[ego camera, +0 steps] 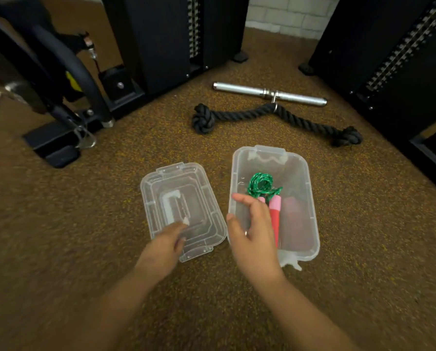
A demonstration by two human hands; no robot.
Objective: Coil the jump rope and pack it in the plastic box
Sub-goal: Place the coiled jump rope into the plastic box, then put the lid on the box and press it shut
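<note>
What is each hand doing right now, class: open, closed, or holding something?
Left hand: open, fingertips on the lid, holding nothing.
Right hand: open over the plastic box, holding nothing; the jump rope lies inside.

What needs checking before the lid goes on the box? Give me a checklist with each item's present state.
1. Jump rope coiled and inside the plastic box: ok.
2. Handles below the box rim: cannot tell.
3. Lid within reach, on the floor left of the box: ok.
4. Left hand touching the lid: ok, no grip yet.
5. Right hand out of the box opening: not ok, it hovers over it.
6. Right hand empty: ok.
</note>
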